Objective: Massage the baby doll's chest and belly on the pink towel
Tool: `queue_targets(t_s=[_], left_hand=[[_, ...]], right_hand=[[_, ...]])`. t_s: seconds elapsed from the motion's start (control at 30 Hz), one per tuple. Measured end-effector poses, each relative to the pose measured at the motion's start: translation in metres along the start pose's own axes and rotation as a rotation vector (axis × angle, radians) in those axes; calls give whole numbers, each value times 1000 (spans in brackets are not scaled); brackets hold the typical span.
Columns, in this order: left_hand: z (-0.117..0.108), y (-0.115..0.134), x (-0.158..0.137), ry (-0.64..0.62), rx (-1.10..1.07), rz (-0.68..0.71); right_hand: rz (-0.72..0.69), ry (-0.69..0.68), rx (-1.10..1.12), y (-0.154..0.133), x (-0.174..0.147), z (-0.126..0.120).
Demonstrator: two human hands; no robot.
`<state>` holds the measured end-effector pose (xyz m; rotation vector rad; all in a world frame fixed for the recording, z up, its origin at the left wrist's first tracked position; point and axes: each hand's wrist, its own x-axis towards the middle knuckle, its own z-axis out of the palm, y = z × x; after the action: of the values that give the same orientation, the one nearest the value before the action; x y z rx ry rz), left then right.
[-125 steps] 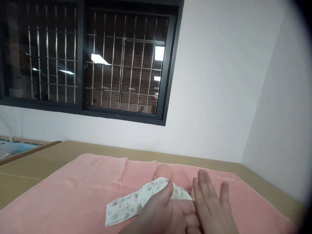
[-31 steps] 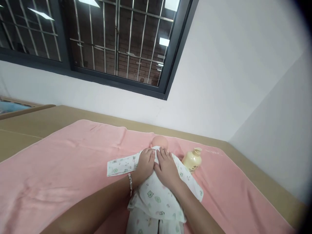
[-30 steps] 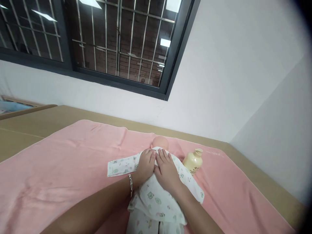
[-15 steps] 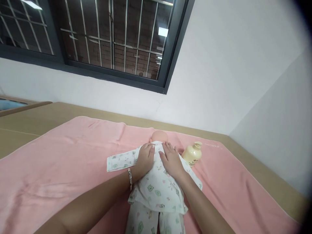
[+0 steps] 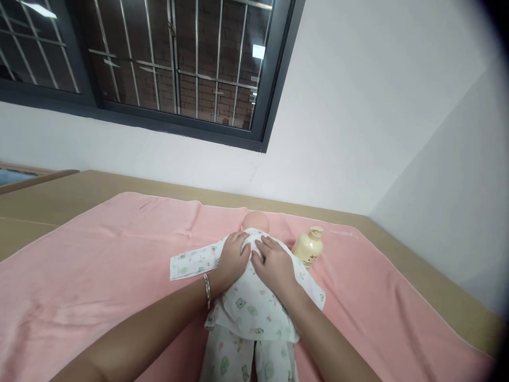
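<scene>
A baby doll (image 5: 256, 221) lies on a pink blanket (image 5: 131, 239) with its bald head at the far end. It wears a white shirt (image 5: 256, 305) and matching trousers (image 5: 226, 353) printed with small green figures. My left hand (image 5: 233, 260), below a silver bracelet, rests on the left of the doll's upper body, fingers stretched out. On the right of it my right hand (image 5: 276, 265) lies on the shirt, its fingers extended and slightly bent. The thumbs are near each other over the middle. The doll's left-side sleeve (image 5: 193, 263) reaches outward; its face is not visible.
A cream pump bottle (image 5: 308, 248) stands on the blanket just right of the doll. Under the blanket is a tan surface (image 5: 107, 180) that meets a white wall (image 5: 330, 122). A dark-framed window (image 5: 178, 63) with metal bars is above.
My right hand has slid inward, nearer my left hand, and its fingers are more bent. My left hand stays on the shirt. The whole view has shifted slightly.
</scene>
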<state>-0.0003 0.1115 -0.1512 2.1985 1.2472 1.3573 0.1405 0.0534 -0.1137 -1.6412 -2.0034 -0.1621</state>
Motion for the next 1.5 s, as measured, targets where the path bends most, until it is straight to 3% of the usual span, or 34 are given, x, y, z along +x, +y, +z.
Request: queue_targets(t_s=[0.1,0.2,0.37,0.63,0.9,1.2,1.3,1.5], left_hand=[[-2,5,0,-11,38,32],[-3,8,0,-31,129,-22],[-5,10,3,-114,262,-34],[-4,8,6,-136,230,-30],[-6,9,9,-157,232,-62],[-8,14,4,-108,426,-12],[-8,14,4,-90,448,-30],[-7,13,10,-192,298,-73]], right_hand=[[113,14,-3,4,4,3],[155,-7,-43,4,5,3],[141,-51,-39,8,7,2],[63,-149,18,20,13,7],[6,-87,-22,16,14,7],[103,-7,-224,-1,3,7],[142,-35,-198,2,5,6],[123,-120,-52,18,14,10]])
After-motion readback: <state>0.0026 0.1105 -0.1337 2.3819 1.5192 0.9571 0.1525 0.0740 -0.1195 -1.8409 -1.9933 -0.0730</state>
